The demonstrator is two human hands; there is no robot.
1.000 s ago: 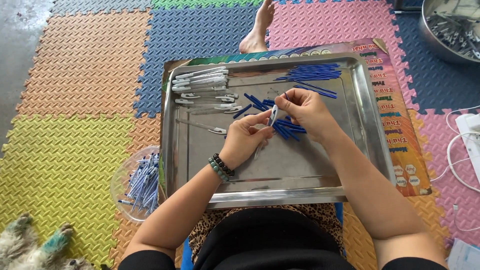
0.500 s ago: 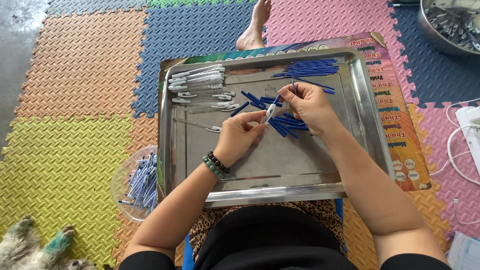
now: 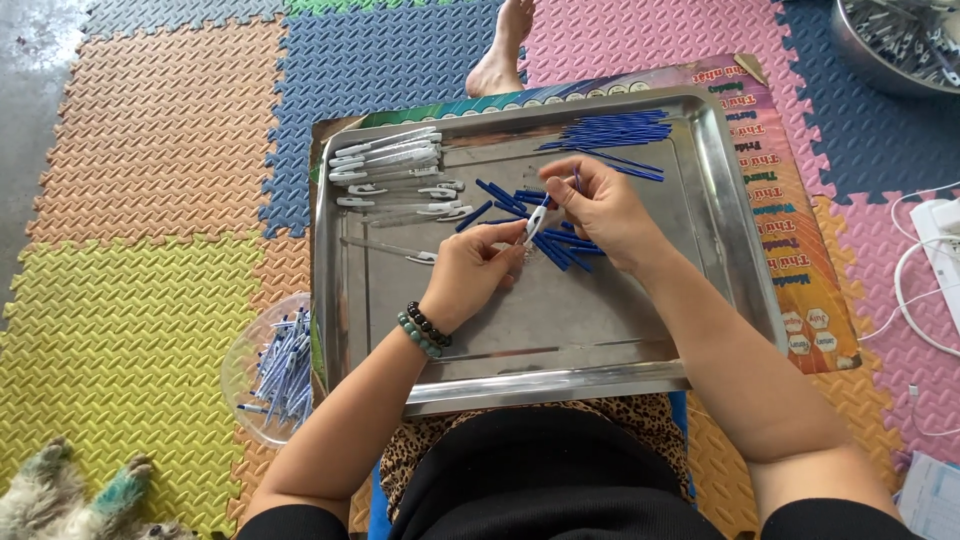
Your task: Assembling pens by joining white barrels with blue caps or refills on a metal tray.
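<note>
Over a steel tray [image 3: 720, 260] my left hand [image 3: 475, 275] pinches the lower end of a clear pen barrel [image 3: 536, 222]. My right hand [image 3: 600, 210] holds its upper end, with a thin blue refill [image 3: 577, 180] sticking up between the fingers. Loose blue pen caps [image 3: 500, 196] lie on the tray just under and left of the hands. A row of blue refills [image 3: 615, 130] lies at the tray's far right. Clear pen barrels [image 3: 390, 158] are stacked at the far left.
A clear round bowl [image 3: 240, 385] of assembled pens sits left of the tray on foam floor mats. Someone's bare foot [image 3: 500, 55] rests beyond the tray. A metal basin [image 3: 880, 50] of parts is at the top right, white cables [image 3: 920, 280] at the right.
Both hands stay over the tray's middle; the barrel between them has tilted a little and the right hand's fingers have shifted on it.
</note>
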